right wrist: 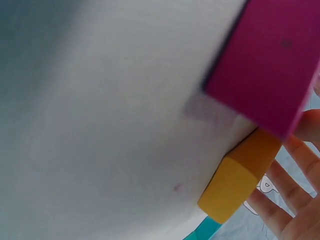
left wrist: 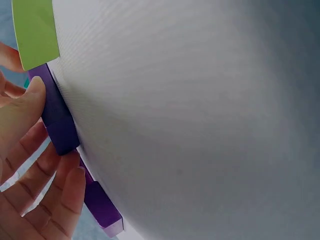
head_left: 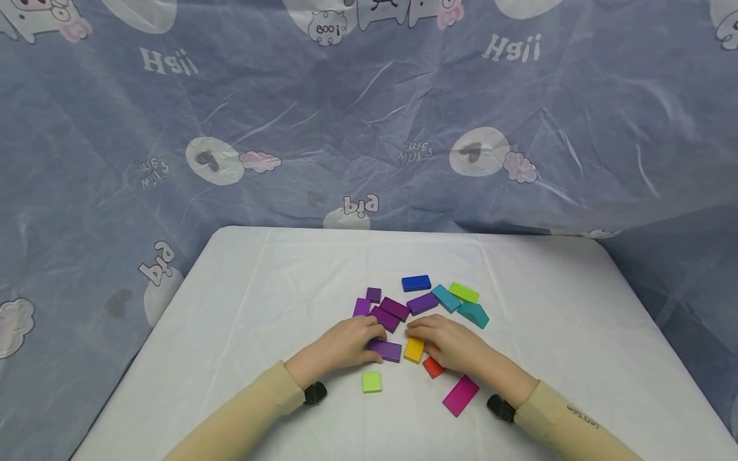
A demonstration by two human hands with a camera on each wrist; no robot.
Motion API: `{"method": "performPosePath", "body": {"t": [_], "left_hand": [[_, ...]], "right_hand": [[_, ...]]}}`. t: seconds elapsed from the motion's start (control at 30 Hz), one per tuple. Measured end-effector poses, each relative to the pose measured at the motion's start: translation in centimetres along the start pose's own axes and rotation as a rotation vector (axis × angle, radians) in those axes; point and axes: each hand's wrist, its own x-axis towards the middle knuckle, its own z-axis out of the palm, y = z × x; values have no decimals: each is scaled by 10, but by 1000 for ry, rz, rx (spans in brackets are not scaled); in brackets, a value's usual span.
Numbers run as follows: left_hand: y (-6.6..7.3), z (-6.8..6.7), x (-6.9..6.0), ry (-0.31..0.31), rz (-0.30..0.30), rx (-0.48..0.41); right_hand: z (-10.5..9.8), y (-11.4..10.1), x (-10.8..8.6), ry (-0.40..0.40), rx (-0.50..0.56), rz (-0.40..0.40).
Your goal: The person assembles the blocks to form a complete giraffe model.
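Observation:
My left hand (head_left: 346, 342) grips a purple block (head_left: 387, 350) on the white table. In the left wrist view its thumb lies against the purple block (left wrist: 57, 117) and the fingers reach to the far end. My right hand (head_left: 452, 342) is at a yellow block (head_left: 413, 351), its fingers bent round the far edge. The right wrist view shows fingers along the yellow block (right wrist: 235, 182); a magenta block (right wrist: 267, 65) hides the thumb. A red block (head_left: 433, 367) lies partly under the right hand. Near the left hand is a lime green block (head_left: 371, 382).
Beyond the hands lie several purple blocks (head_left: 395, 308), a blue block (head_left: 416, 283), a light-blue block (head_left: 446, 298), a teal block (head_left: 474, 314) and another green block (head_left: 464, 292). A magenta block (head_left: 460, 396) is near the right wrist. A printed cloth (head_left: 346, 115) hangs behind the table (head_left: 288, 269).

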Motion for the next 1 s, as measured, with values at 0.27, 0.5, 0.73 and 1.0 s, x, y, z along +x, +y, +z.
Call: {"method": "performPosePath", "body": {"t": [0.27,0.5,0.73,1.0], "left_hand": [[-2,2,2,25,-49,-59],[-3,3,1,8,-88,-115],[0,2,-1,-39,-111,-143],[5,2,-2,-76,-127,-156]], "right_hand": [[-4,-1,-2,-2,-2,39],[-7,-1,-1,-21,5,97],[-5,3,-1,-23,-13,136],[-6,1,11,-32,31,266]]}}
